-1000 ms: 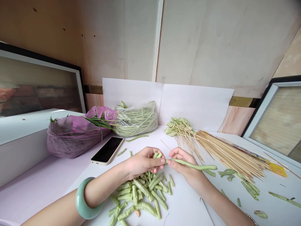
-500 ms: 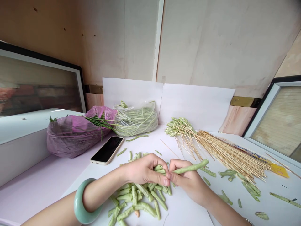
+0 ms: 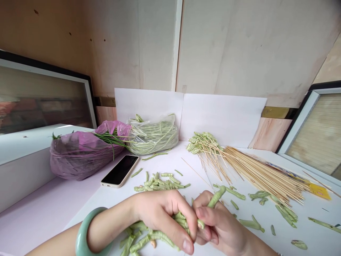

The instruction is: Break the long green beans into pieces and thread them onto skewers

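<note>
My right hand (image 3: 223, 225) is closed round a length of green bean (image 3: 217, 196), thumb pressed against it, with one end sticking up and the broken end showing below. My left hand (image 3: 166, 215) meets it from the left, its fingers curled round several short bean pieces (image 3: 181, 219) that show between thumb and forefinger. Beneath the left hand lies a heap of snapped bean pieces (image 3: 140, 243), partly hidden by hand and forearm. Another loose pile of bean pieces (image 3: 160, 183) sits just beyond it on the white tabletop.
A phone (image 3: 120, 171) lies left of the piles. Behind are a purple bag (image 3: 80, 156) with green stalks and a clear bag of long beans (image 3: 153, 137). At right, bamboo skewers (image 3: 263, 174) lie beside skewered beans (image 3: 204, 142). Bean scraps (image 3: 252, 223) are scattered at right.
Both hands have come lower and nearer to me. The bean in my right hand has swung from nearly level to pointing up, and less of it shows. More of the far pile is visible.
</note>
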Motion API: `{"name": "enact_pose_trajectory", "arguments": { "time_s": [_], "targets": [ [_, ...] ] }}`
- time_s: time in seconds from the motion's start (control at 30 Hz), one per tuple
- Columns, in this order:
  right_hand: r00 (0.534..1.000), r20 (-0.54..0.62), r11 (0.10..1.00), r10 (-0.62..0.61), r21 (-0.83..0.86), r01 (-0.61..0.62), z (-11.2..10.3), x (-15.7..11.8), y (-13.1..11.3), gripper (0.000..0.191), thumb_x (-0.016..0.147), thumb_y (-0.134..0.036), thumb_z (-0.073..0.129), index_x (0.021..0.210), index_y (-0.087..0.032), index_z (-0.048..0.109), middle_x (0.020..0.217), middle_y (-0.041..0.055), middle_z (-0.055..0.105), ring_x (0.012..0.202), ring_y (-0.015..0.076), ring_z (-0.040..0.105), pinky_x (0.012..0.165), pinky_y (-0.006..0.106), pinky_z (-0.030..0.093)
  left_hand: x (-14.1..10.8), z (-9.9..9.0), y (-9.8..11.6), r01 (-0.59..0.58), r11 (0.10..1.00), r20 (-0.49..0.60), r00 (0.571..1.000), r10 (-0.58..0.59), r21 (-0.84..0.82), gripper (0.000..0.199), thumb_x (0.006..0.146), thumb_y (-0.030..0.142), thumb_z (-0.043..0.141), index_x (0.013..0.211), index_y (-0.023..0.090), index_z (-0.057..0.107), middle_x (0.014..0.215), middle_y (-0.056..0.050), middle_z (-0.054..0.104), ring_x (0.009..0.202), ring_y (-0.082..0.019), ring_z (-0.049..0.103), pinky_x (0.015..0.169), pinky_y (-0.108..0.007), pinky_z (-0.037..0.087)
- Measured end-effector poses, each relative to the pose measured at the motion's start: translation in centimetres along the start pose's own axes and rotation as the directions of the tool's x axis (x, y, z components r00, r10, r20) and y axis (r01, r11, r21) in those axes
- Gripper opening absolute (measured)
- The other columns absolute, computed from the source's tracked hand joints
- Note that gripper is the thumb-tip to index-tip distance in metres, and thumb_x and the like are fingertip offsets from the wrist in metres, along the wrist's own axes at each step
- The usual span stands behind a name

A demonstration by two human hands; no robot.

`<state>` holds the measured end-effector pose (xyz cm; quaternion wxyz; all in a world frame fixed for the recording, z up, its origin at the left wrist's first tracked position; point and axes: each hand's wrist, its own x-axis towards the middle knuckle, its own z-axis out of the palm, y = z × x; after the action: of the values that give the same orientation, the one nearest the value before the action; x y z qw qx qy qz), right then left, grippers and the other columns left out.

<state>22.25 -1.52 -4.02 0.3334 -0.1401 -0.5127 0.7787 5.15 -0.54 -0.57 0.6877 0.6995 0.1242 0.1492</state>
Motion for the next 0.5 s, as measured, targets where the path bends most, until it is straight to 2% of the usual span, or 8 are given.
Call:
{"name": "enact_pose_trajectory", "arguments": {
  "time_s": [0.07, 0.13, 0.2, 0.33, 0.43, 0.5],
  "targets": [
    [1.0, 0.002, 0.999, -0.022, 0.048, 0.022, 0.0, 0.0, -0.1, 0.042, 0.071, -0.043, 0.072, 0.046, -0.017, 0.05, 0.034, -0.0089, 0.034, 0.033, 0.0036, 0.024, 0.04, 0.022, 0.02, 0.0, 0.1, -0.1, -0.012, 0.999, -0.051, 0.999, 0.01, -0.039, 0.036, 0.067, 0.045, 0.073, 0.063, 0.012, 0.057, 0.053, 0.004, 0.047, 0.044, -0.004, 0.037, 0.042, -0.019, 0.029],
    [0.997, -0.053, 0.997, -0.058, 0.046, 0.061, -0.2, 0.2, -0.4, 0.044, 0.071, -0.046, 0.071, 0.048, -0.018, 0.047, 0.035, -0.0093, 0.033, 0.036, 0.004, 0.024, 0.043, 0.022, 0.02, 0.1, 0.0, -0.4, -0.046, 0.991, -0.146, 0.989, 0.027, -0.129, 0.034, 0.067, 0.042, 0.074, 0.064, 0.013, 0.056, 0.047, 0.005, 0.044, 0.04, -0.004, 0.035, 0.04, -0.019, 0.025],
    [0.982, -0.164, 0.995, -0.091, 0.016, 0.095, -0.5, 0.4, -0.6, 0.044, 0.071, -0.047, 0.071, 0.049, -0.018, 0.046, 0.037, -0.0094, 0.034, 0.038, 0.0044, 0.024, 0.045, 0.023, 0.02, 0.4, -0.5, -0.8, -0.087, 0.97, -0.251, 0.968, 0.028, -0.227, 0.031, 0.069, 0.039, 0.072, 0.065, 0.013, 0.055, 0.043, 0.006, 0.042, 0.037, -0.004, 0.033, 0.039, -0.019, 0.023],
    [0.914, -0.386, 0.99, -0.128, -0.109, 0.092, -1.2, 0.8, -0.5, 0.046, 0.074, -0.05, 0.067, 0.049, -0.018, 0.045, 0.039, -0.0086, 0.034, 0.041, 0.0056, 0.025, 0.048, 0.024, 0.021, 1.0, -1.3, -1.5, -0.118, 0.941, -0.436, 0.899, -0.035, -0.319, 0.027, 0.079, 0.038, 0.062, 0.07, 0.014, 0.055, 0.048, 0.005, 0.046, 0.035, -0.005, 0.038, 0.038, -0.018, 0.023],
    [0.87, -0.465, 0.965, -0.164, -0.257, 0.045, -1.6, 1.1, -0.2, 0.053, 0.073, -0.059, 0.063, 0.046, -0.018, 0.042, 0.038, -0.0081, 0.032, 0.041, 0.0064, 0.026, 0.047, 0.025, 0.02, 1.3, -1.5, -1.9, -0.064, 0.932, -0.504, 0.853, -0.134, -0.357, 0.026, 0.081, 0.038, 0.056, 0.074, 0.013, 0.056, 0.053, 0.002, 0.051, 0.036, -0.006, 0.044, 0.038, -0.019, 0.027],
    [0.857, -0.483, 0.939, -0.181, -0.345, 0.004, -1.7, 1.2, 0.0, 0.058, 0.07, -0.066, 0.06, 0.043, -0.019, 0.04, 0.037, -0.008, 0.03, 0.039, 0.0064, 0.025, 0.046, 0.026, 0.019, 1.4, -1.5, -2.0, -0.02, 0.928, -0.5, 0.847, -0.183, -0.372, 0.03, 0.082, 0.04, 0.054, 0.073, 0.012, 0.057, 0.056, 0.0, 0.053, 0.037, -0.007, 0.046, 0.039, -0.019, 0.03]
  ]
}}
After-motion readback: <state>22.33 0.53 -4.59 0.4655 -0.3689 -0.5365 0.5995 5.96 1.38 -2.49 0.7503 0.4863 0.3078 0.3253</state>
